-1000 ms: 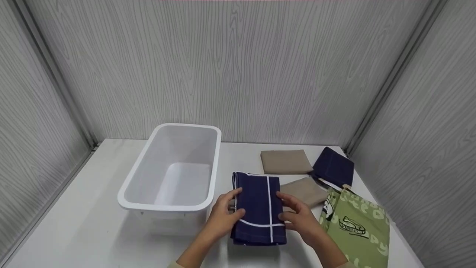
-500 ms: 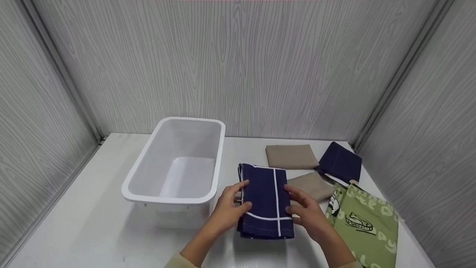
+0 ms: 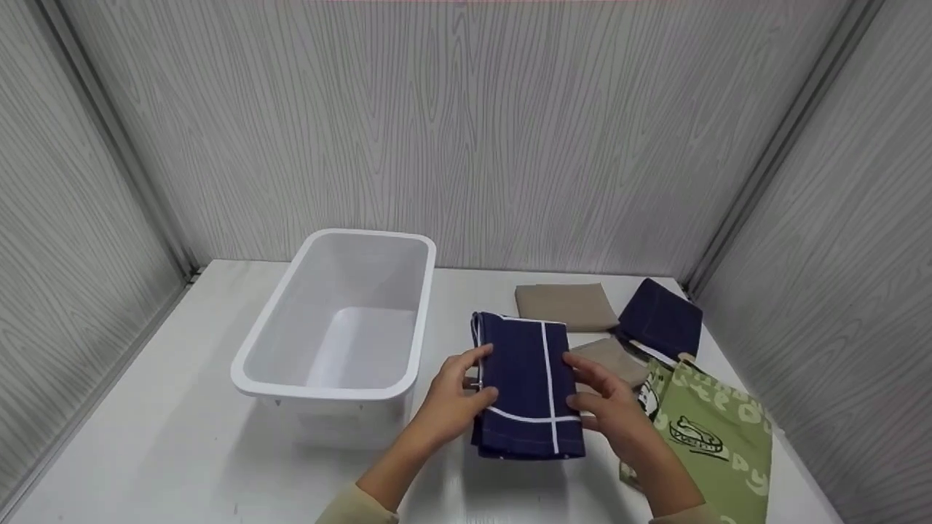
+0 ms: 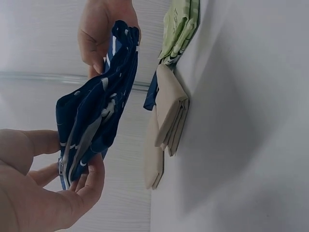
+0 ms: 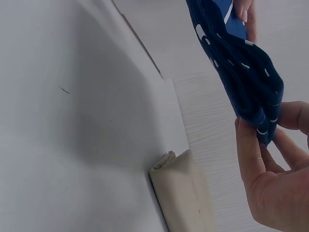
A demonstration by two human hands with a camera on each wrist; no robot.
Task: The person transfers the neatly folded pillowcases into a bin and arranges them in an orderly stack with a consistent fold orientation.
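Both hands hold a folded navy cloth [image 3: 520, 371] with white lines, raised over the white table in front of the person. The left hand [image 3: 451, 400] pinches its left edge, thumb on top and other fingers underneath. On the opposite edge, the right hand [image 3: 611, 407] grips it the same way. Seen from the left wrist, the cloth [image 4: 96, 111] shows several stacked layers, and a small metal piece like a zipper pull [image 4: 61, 166] sits by the left fingers. In the right wrist view the layers of the cloth [image 5: 251, 82] sag between the hands.
A white plastic tub [image 3: 251, 364] stands left of the hands. To the right lie two folded beige cloths, one at the back [image 3: 564, 306] and one nearer [image 3: 615, 356], another navy cloth [image 3: 661, 320] and a green printed cloth [image 3: 717, 444]. Grey wood-grain panels [image 3: 466, 131] enclose the table.
The hands have carried the navy cloth slightly to the right and away from the person, covering more of the nearer beige cloth. Their grip looks the same, and the head view has shifted a little.
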